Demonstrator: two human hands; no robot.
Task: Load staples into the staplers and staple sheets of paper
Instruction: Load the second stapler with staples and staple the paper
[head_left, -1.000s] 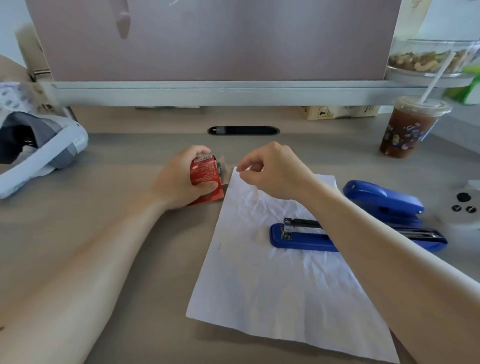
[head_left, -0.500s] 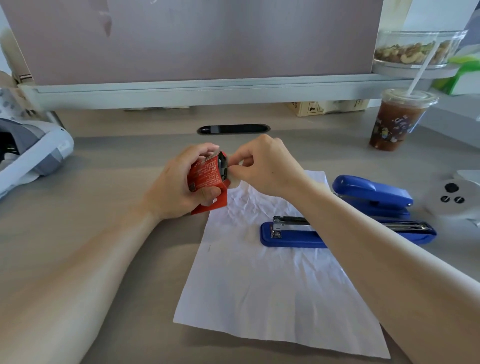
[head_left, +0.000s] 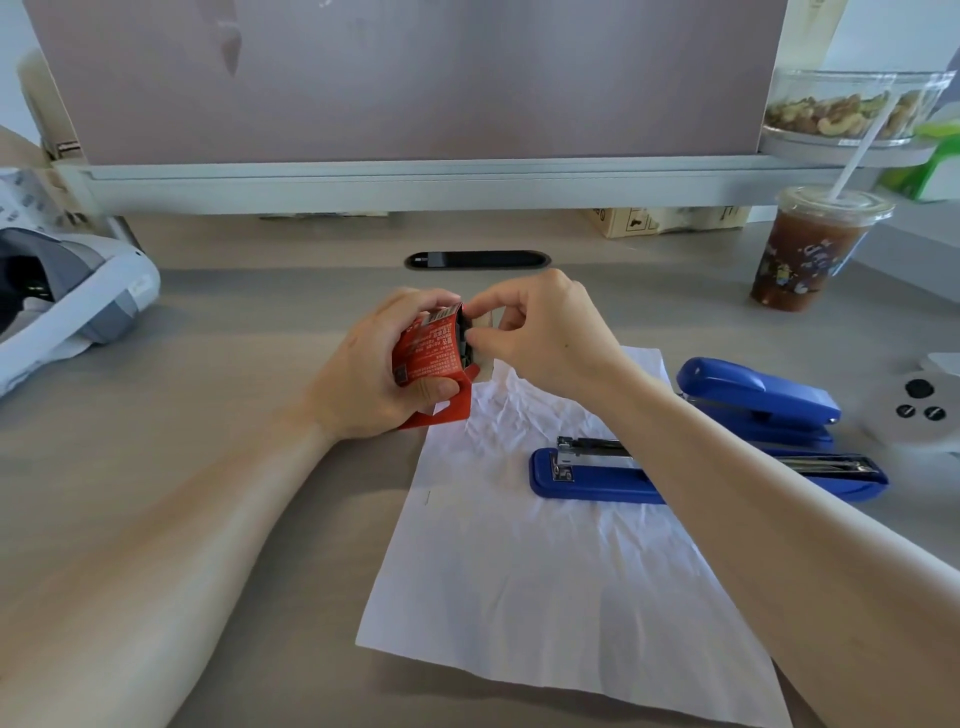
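My left hand (head_left: 363, 374) grips a small red staple box (head_left: 428, 353) above the desk, its open end facing right. My right hand (head_left: 545, 338) has its thumb and fingertips pinched at that open end, on the dark contents inside. A crumpled white sheet of paper (head_left: 545, 571) lies on the desk below the hands. On its right part lies a blue stapler (head_left: 587, 480) swung open, its metal staple channel exposed. A second blue stapler (head_left: 753, 400), closed, sits just behind it.
An iced drink cup with a straw (head_left: 810, 249) stands at the back right. A white controller (head_left: 919, 410) lies at the right edge, a white and grey headset (head_left: 67, 312) at the left. A cable slot (head_left: 478, 259) and a partition panel (head_left: 415, 78) are behind.
My left hand lifted and turned the red box so its open end faces right. My right hand moved in from the paper's corner and now pinches at that opening.
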